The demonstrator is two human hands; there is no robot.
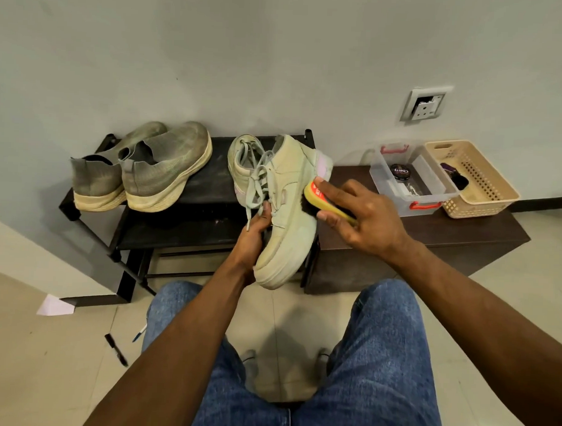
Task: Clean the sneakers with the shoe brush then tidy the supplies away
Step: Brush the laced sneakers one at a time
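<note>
Against a plain grey wall, a black shoe rack (207,184) stands beside a low dark wooden bench (432,231) on pale floor tiles. The person sits facing them, knees in blue jeans at the bottom of the view.

The left hand (256,234) grips a pale green lace-up sneaker (289,213) from its lace side, fingers curled onto the upper, holding it toe-down in the air in front of the rack. The right hand (365,212) holds the shoe brush (324,201) by its yellow back, fingers arched over it and thumb at its near edge, with the dark bristles pressed to the sneaker's side panel near the heel.

The sneaker looks light but bulky, with a thick stiff sole and a soft upper that would give under the bristles, so a hold close to the sole or inside the collar would probably brace it better than the laces. The brush back looks hard and smooth, and seems best clamped across its width.

Counted: 1 sneaker in hand; its mate (246,157) on the rack top behind it, largely hidden; 2 grey-green knit sneakers (166,173) with cream soles, side by side at the rack's left. That makes 4 shoes and 1 brush. On the bench sit 1 clear plastic box (411,182) with red latches, holding 1 round polish tin (399,172), and 1 beige basket (478,178) just beside it with a dark item inside, too unclear to name.
</note>
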